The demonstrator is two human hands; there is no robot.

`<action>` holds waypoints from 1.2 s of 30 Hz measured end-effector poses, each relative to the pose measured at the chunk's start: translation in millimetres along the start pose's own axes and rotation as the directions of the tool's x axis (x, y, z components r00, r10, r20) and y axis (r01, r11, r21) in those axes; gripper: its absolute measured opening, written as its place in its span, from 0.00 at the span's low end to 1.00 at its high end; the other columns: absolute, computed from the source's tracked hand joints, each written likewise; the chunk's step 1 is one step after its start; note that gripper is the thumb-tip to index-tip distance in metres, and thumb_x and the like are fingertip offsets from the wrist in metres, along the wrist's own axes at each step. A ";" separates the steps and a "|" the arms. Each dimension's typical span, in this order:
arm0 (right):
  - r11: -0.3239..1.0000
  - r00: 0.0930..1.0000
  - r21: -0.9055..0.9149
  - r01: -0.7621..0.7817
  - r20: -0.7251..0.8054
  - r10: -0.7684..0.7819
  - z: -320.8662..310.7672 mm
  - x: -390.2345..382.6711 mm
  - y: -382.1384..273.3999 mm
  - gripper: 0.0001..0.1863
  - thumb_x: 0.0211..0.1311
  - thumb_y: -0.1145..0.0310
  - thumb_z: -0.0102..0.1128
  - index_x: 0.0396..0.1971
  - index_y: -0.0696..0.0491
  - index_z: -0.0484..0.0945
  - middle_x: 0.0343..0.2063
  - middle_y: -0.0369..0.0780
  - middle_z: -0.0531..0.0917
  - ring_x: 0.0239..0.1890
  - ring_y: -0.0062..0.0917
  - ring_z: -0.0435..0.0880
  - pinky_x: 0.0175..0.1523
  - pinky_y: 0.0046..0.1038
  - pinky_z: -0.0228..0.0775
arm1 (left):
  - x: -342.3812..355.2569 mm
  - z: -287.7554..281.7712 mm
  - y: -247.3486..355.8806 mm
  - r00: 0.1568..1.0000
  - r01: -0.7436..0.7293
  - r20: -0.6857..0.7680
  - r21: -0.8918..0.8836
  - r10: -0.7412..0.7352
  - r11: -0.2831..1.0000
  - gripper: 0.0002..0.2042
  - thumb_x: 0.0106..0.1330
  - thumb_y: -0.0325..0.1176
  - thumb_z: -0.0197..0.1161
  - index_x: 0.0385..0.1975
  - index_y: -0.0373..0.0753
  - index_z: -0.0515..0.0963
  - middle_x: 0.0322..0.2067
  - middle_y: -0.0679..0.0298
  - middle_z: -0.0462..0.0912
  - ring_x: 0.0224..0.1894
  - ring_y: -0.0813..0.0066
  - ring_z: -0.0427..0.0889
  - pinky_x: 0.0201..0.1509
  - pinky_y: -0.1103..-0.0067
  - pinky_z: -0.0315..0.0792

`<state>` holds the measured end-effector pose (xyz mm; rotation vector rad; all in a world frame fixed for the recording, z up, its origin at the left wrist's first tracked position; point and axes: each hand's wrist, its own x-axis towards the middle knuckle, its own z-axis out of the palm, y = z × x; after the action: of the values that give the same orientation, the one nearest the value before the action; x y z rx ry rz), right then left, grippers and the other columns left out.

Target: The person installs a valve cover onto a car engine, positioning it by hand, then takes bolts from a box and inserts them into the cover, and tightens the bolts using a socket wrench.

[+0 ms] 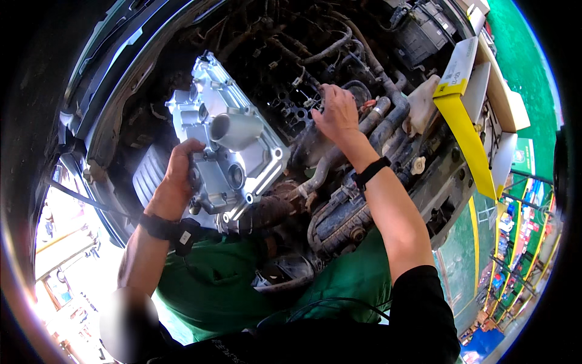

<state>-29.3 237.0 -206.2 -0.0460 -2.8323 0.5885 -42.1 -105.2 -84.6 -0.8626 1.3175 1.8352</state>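
Observation:
My left hand [177, 167] grips a silver cast-metal engine cover [209, 155] by its left edge. The cover is tilted up over the left part of the engine bay. It has a round pipe neck in its middle and a flange with bolt holes along one side. My right hand [338, 114] is over the engine [294, 112], close to a dark coolant hose [391, 112]. Its fingers are bent, with the thumb apart from them, and I see nothing between them. Whether the fingertips touch a part below cannot be made out.
An open yellow and white cardboard box [464, 121] rests on the right edge of the engine bay. A black box-shaped part [418, 33] sits at the far right. Green cloth [212, 279] covers the near edge. Shelves [515, 242] with goods stand at the right.

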 end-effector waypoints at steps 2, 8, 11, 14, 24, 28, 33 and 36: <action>0.995 0.991 -0.100 0.020 0.130 -0.007 -4.3 9.5 4.2 0.41 0.48 0.57 0.76 0.62 0.52 0.67 0.57 0.45 0.73 0.59 0.40 0.71 0.60 0.42 0.67 | 14.9 1.1 0.2 0.999 0.038 0.003 -0.011 -0.038 0.999 0.17 0.60 0.41 0.56 0.37 0.32 0.80 0.31 0.52 0.86 0.31 0.58 0.87 0.44 0.66 0.83; 0.982 0.987 -0.179 0.061 0.158 -0.032 22.1 17.7 14.3 0.46 0.48 0.54 0.76 0.67 0.47 0.62 0.57 0.43 0.73 0.59 0.39 0.72 0.59 0.41 0.67 | 53.7 11.7 -6.1 0.998 0.043 -0.039 -0.049 -0.045 0.998 0.17 0.58 0.38 0.60 0.43 0.33 0.76 0.33 0.53 0.86 0.33 0.58 0.87 0.45 0.65 0.83; 0.984 0.983 -0.176 0.036 0.182 -0.004 36.2 27.4 18.7 0.44 0.51 0.53 0.74 0.67 0.50 0.63 0.53 0.44 0.78 0.54 0.38 0.78 0.56 0.41 0.71 | 82.8 4.4 -13.9 0.994 0.016 -0.110 -0.058 -0.022 0.998 0.16 0.58 0.36 0.61 0.43 0.33 0.76 0.33 0.54 0.85 0.32 0.59 0.87 0.43 0.65 0.84; 0.997 1.000 0.073 -0.010 0.024 0.008 49.8 28.5 34.5 0.32 0.57 0.61 0.67 0.61 0.54 0.69 0.45 0.51 0.83 0.47 0.48 0.83 0.52 0.42 0.76 | 100.8 4.3 -20.5 0.996 -0.036 -0.087 -0.064 0.031 0.997 0.15 0.58 0.35 0.61 0.42 0.34 0.77 0.32 0.55 0.85 0.31 0.61 0.87 0.42 0.66 0.84; 0.794 0.899 0.420 -0.439 0.195 0.393 57.6 47.4 16.3 0.23 0.58 0.63 0.61 0.51 0.61 0.78 0.40 0.57 0.85 0.46 0.50 0.84 0.54 0.42 0.74 | 137.4 17.5 -19.5 0.985 -0.075 -0.160 -0.044 0.067 0.996 0.14 0.58 0.34 0.62 0.42 0.35 0.79 0.34 0.58 0.86 0.34 0.62 0.87 0.46 0.67 0.83; 0.712 0.877 0.515 -0.477 0.229 0.422 52.8 47.1 2.2 0.20 0.61 0.63 0.63 0.48 0.60 0.80 0.33 0.52 0.86 0.38 0.46 0.86 0.48 0.38 0.76 | 143.0 6.5 -21.7 0.982 -0.086 -0.175 -0.046 0.077 0.995 0.14 0.59 0.33 0.62 0.43 0.33 0.79 0.35 0.57 0.86 0.35 0.63 0.87 0.46 0.68 0.84; 0.698 0.887 0.553 -0.454 0.206 0.414 48.1 46.7 10.7 0.17 0.62 0.66 0.64 0.46 0.61 0.80 0.27 0.47 0.85 0.30 0.36 0.85 0.41 0.34 0.75 | 138.9 33.2 -23.8 0.984 -0.138 -0.115 0.027 0.140 0.990 0.14 0.60 0.33 0.62 0.42 0.32 0.79 0.35 0.57 0.87 0.33 0.65 0.88 0.43 0.71 0.84; 0.666 0.856 0.542 -0.513 0.264 0.445 44.1 48.3 5.8 0.17 0.62 0.65 0.65 0.46 0.61 0.80 0.27 0.46 0.85 0.29 0.32 0.85 0.40 0.32 0.76 | 141.4 35.1 -25.8 0.982 -0.129 -0.133 0.019 0.131 0.991 0.13 0.60 0.33 0.63 0.41 0.31 0.80 0.33 0.57 0.87 0.32 0.66 0.88 0.41 0.72 0.84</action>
<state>-87.1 229.2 -236.4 -0.6855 -2.5710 1.6255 -98.8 -42.7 -206.1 -0.9275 1.4968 1.8962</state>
